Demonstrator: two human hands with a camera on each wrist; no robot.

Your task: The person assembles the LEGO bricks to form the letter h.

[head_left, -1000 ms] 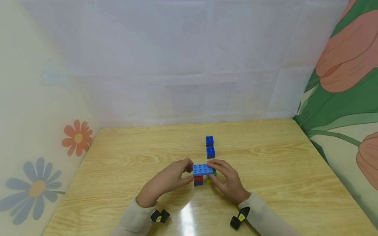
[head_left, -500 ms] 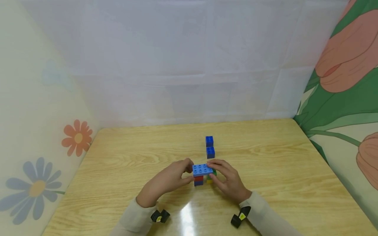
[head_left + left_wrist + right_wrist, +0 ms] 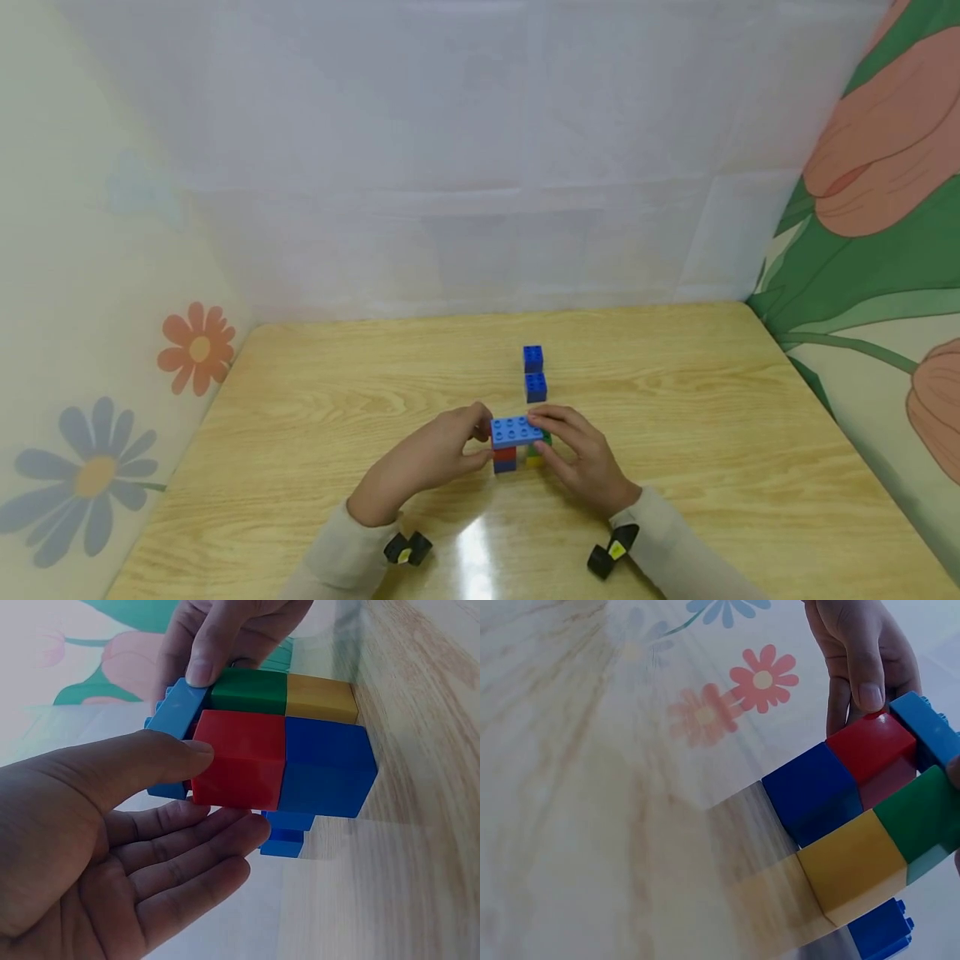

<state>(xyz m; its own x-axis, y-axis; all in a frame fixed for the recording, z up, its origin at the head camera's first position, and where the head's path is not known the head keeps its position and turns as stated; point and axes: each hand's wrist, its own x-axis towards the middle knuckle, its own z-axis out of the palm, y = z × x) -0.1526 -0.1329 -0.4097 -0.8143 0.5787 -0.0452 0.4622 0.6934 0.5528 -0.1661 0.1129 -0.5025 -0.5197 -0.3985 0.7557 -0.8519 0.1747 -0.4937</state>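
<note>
A long light blue brick (image 3: 517, 431) bridges the tops of two small towers in the head view. Its left tower is a red brick (image 3: 240, 759) on a dark blue brick (image 3: 327, 766); the right one is a green brick (image 3: 924, 819) on a yellow brick (image 3: 853, 867). My left hand (image 3: 427, 457) pinches the red brick near its top, thumb on one face and fingers on the opposite side. With thumb in front and fingers behind, my right hand (image 3: 583, 457) grips the right end of the light blue brick. Whether that brick is fully seated, I cannot tell.
Two small blue bricks, a nearer one (image 3: 536, 387) and a farther one (image 3: 532, 359), stand behind the towers on the wooden table (image 3: 337, 375). A white sheet (image 3: 480, 167) hangs beyond the table's far edge. Flower-patterned panels flank both sides.
Both hands keep their places on the bricks. The whole head view has shifted very slightly; the bricks show no clear movement of their own.
</note>
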